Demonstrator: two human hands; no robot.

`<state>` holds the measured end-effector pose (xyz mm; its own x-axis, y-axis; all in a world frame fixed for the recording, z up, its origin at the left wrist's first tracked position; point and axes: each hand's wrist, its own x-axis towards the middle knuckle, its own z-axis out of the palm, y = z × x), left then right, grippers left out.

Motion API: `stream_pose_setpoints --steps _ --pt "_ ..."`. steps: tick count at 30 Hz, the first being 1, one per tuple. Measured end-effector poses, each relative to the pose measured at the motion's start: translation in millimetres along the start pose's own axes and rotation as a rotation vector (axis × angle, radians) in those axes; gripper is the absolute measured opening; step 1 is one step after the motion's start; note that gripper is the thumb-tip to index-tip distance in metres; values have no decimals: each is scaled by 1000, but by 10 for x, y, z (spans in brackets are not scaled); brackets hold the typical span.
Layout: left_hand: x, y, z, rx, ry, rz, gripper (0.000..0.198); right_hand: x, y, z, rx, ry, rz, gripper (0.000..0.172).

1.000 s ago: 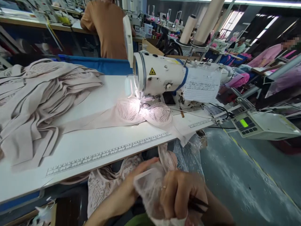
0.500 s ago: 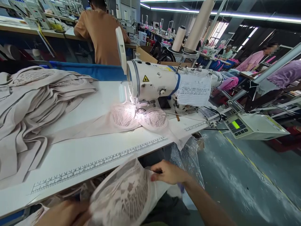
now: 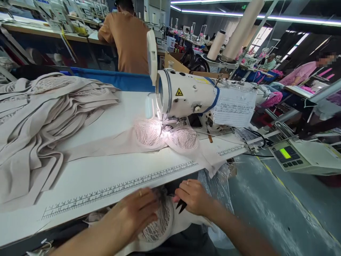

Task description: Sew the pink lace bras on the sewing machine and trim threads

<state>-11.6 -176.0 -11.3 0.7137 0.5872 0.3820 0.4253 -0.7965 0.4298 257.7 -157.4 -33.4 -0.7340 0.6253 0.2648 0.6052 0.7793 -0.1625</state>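
A pale pink bra (image 3: 157,225) with a lace cup lies over my lap, below the table's front edge. My left hand (image 3: 135,209) reaches over it, fingers closed at the cup's upper edge; the fingertips are slightly blurred. My right hand (image 3: 193,197) is curled beside the cup around small black thread snips (image 3: 181,206), their two pointed tips facing down. Another lace bra (image 3: 183,138) lies under the lit needle of the sewing machine (image 3: 186,92), its band stretched left along the table.
A heap of pale pink bras (image 3: 53,113) covers the table's left side. A ruler strip (image 3: 119,188) runs along the front edge. A control box (image 3: 306,156) stands at right; thread cones (image 3: 215,44) rise behind. A person in a brown shirt (image 3: 130,42) sits ahead.
My left hand has come up and right to the cup's upper edge. The bra in my lap has moved lower, and the snips now show in my right hand. The view has shifted slightly left.
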Motion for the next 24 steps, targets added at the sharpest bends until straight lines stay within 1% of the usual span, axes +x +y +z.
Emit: stream_pose_setpoints --steps 1,2,3,4,6,7,8,9,11,12,13,15,17,20,22,24 --pt "179 -112 -93 34 -2 23 25 97 71 -102 -30 104 -62 30" --pt "353 -250 -164 73 37 28 24 211 164 -206 -52 174 -78 27" --pt "517 -405 -212 120 58 1 24 342 277 -305 -78 220 -51 25" --pt "664 -563 -241 171 90 -16 24 489 407 -393 -110 239 23 23" --pt "906 -847 -258 273 38 -40 27 809 696 -516 -182 165 171 18" --pt "1001 -954 -255 316 -13 -31 28 971 842 -547 -224 123 256 23" --pt "1080 -1034 -250 360 -82 -16 27 1123 983 -557 -266 69 341 33" --pt "1144 -1085 -246 405 -154 8 23 1259 1113 -551 -312 7 401 38" --pt "1235 -1120 -247 485 -268 52 19 1463 1332 -506 -361 -106 446 36" --pt "1263 -1116 -251 513 -293 63 21 1527 1419 -477 -370 -149 445 32" --pt "1281 -1106 -255 527 -290 62 22 1565 1491 -451 -368 -178 438 29" --pt "1295 -1085 -259 499 -236 20 26 1584 1598 -415 -358 -213 410 25" --pt "1290 -1081 -253 448 -186 -22 28 1555 1666 -402 -358 -244 355 26" --pt "1262 -1113 -233 421 -168 -42 28 1498 1705 -411 -353 -268 251 28" --pt "1237 -1145 -220 479 -160 -50 27 1475 1686 -428 -303 -243 175 33" --pt "1210 -1171 -209 575 -142 -50 32 1464 1640 -452 -234 -219 75 46"
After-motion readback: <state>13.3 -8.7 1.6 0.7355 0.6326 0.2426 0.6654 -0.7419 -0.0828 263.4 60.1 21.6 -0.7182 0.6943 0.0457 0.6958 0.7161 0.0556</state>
